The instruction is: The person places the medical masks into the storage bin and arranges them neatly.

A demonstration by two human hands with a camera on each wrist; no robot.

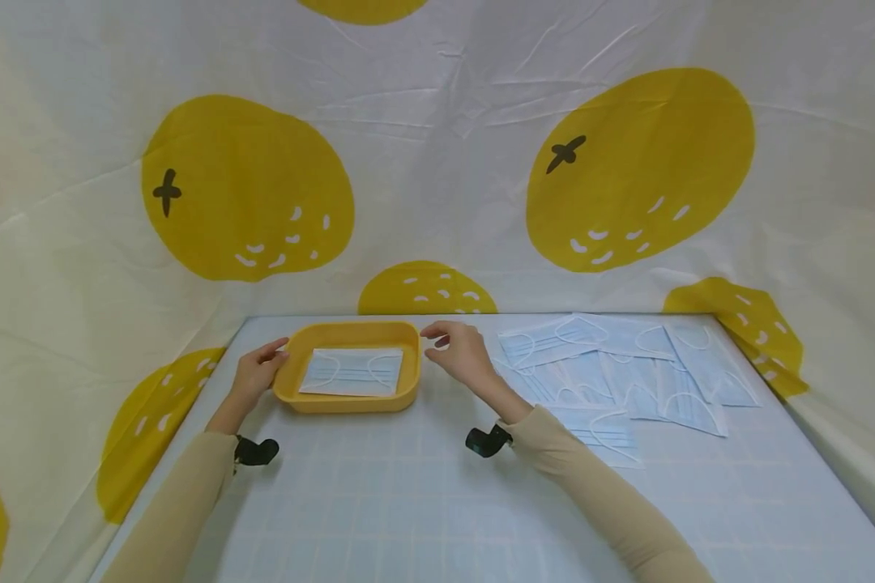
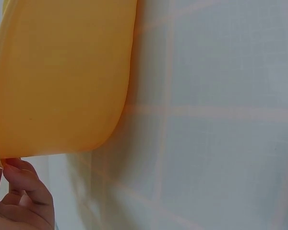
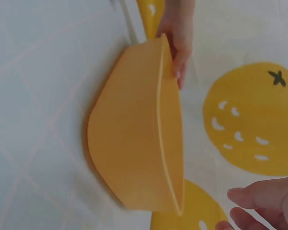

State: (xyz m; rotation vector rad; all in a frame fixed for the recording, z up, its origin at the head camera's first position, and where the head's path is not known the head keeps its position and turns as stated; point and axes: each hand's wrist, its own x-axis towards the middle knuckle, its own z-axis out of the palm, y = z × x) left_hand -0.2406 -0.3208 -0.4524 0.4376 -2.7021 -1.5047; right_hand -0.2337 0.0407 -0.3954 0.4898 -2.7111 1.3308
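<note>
A yellow tray sits on the table with one blue face mask lying flat in it. My left hand holds the tray's left rim, thumb on top and fingers at the edge; the right wrist view shows those fingers lying over the rim. In the left wrist view my fingertips touch the underside of the tray. My right hand hovers by the right rim with loosely bent fingers, a small gap from the tray.
Several blue face masks lie spread over the right half of the pale grid-patterned table. A white cloth with large yellow fruit prints hangs behind and at both sides. Small black cameras sit on both wrists.
</note>
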